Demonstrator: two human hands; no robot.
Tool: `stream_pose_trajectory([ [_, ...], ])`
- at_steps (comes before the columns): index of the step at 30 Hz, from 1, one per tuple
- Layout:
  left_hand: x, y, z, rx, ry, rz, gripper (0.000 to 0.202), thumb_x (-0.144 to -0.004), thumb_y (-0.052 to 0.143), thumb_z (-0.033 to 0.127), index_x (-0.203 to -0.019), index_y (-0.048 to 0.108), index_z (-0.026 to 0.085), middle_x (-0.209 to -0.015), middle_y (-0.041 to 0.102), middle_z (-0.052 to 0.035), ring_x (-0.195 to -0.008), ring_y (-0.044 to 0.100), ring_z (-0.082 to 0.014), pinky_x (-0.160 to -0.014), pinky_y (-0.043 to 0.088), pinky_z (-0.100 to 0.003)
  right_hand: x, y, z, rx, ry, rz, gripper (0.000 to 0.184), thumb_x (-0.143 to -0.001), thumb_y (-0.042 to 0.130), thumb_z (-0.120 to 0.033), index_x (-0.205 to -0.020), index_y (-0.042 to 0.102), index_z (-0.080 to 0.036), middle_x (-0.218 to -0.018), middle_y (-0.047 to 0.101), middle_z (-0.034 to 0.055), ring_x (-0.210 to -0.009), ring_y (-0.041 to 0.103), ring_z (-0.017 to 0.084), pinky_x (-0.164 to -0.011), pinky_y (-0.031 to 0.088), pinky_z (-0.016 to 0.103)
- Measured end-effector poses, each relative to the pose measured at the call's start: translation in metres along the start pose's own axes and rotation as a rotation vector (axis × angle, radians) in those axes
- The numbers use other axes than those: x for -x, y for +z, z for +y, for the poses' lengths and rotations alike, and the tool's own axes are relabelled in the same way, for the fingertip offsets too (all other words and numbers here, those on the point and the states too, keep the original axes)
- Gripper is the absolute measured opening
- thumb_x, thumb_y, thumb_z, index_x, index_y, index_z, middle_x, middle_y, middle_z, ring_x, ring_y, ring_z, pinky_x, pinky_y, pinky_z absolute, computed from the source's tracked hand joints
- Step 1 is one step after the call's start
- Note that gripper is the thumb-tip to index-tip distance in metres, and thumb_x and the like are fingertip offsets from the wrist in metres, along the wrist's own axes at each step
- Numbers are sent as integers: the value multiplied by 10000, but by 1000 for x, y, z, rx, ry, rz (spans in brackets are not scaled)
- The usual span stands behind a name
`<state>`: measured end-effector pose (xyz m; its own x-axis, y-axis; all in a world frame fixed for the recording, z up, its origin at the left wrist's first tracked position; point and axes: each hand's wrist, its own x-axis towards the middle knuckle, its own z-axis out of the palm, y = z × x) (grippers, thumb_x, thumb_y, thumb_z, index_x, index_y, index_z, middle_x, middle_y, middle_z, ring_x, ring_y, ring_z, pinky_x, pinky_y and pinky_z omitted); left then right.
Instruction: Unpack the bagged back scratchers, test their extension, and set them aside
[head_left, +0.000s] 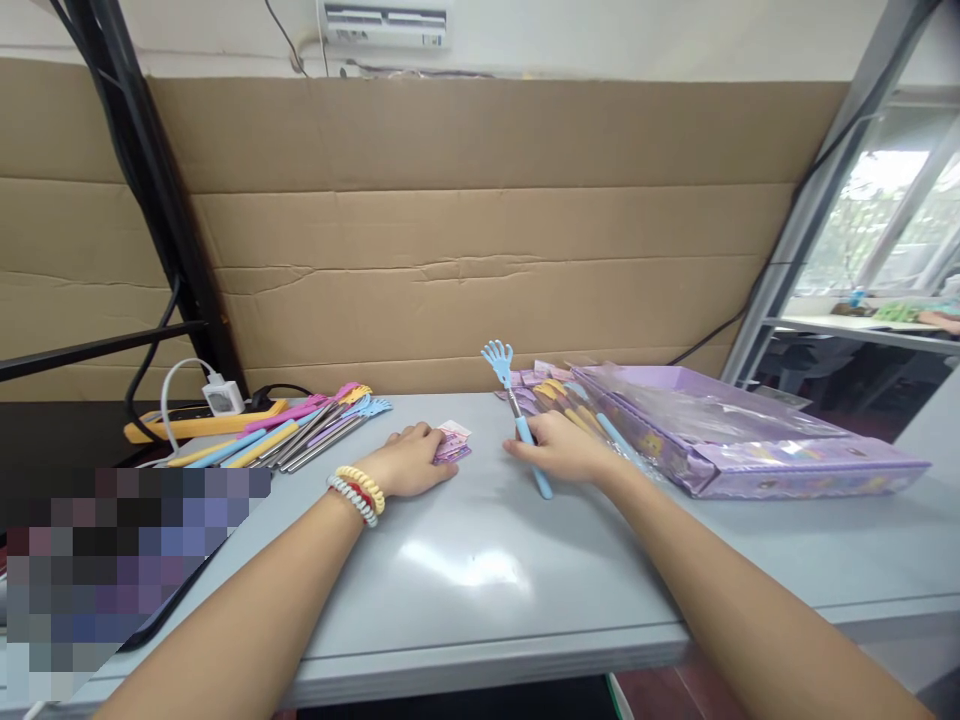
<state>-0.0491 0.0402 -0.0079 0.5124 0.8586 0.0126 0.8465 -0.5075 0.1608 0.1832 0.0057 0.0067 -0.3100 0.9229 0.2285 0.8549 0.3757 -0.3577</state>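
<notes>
My right hand (564,448) grips a blue back scratcher (516,415) by its handle, its claw-shaped head pointing up and away from me. My left hand (412,459) rests on the grey table (465,570), fingers curled over a small stack of pink and purple cards (453,442). Beaded bracelets circle my left wrist. Between the two hands lies a short stretch of bare table.
A row of back scratchers (300,432) in several colours lies at the left. More scratchers (570,400) lean against a purple box (720,440) with plastic sleeves at the right. A yellow power strip with a white charger (217,405) sits far left. Cardboard lines the wall.
</notes>
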Motion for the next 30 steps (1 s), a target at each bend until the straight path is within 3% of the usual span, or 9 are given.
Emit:
stream_pose_trajectory([
  [9, 0, -1, 1, -26, 31, 4, 562, -783, 359, 565, -1187, 482, 193, -1188, 487, -133, -1087, 470, -303, -926, 357, -431, -1, 1, 6, 7, 3, -91, 331, -750, 469, -437, -544, 402, -187, -510, 430, -23, -479, 357, 101, -470, 215, 258],
  [14, 2, -3, 3, -51, 40, -4, 530, -791, 352, 548, -1161, 495, 196, -1174, 499, -136, -1076, 485, -292, -907, 371, -419, -3, 3, 11, 57, 32, -49, 316, -777, 436, -404, -546, 402, -190, -519, 447, -11, -489, 381, 114, -479, 224, 261],
  [19, 2, -4, 4, -56, 44, -6, 515, -793, 353, 539, -1136, 503, 185, -1162, 502, -140, -1056, 494, -295, -894, 376, -425, -5, 8, 13, 32, 23, 7, 160, -780, 449, -327, -746, 497, -179, -666, 569, 22, -584, 478, 141, -535, 290, 253],
  [23, 1, -4, 3, -63, 65, 31, 478, -806, 353, 509, -1106, 525, 179, -1111, 532, -134, -1009, 518, -284, -867, 393, -405, -8, 14, 14, 47, 33, 16, 230, -787, 447, -287, -953, 526, -147, -745, 609, 56, -627, 510, 159, -566, 310, 259],
  [30, -1, -3, 2, -66, 92, 148, 366, -791, 409, 464, -964, 563, 180, -1018, 599, -115, -917, 566, -262, -747, 431, -341, -13, 21, 16, 72, 7, -47, 274, -811, 427, -321, -951, 578, -140, -744, 622, 71, -635, 521, 170, -573, 313, 261],
])
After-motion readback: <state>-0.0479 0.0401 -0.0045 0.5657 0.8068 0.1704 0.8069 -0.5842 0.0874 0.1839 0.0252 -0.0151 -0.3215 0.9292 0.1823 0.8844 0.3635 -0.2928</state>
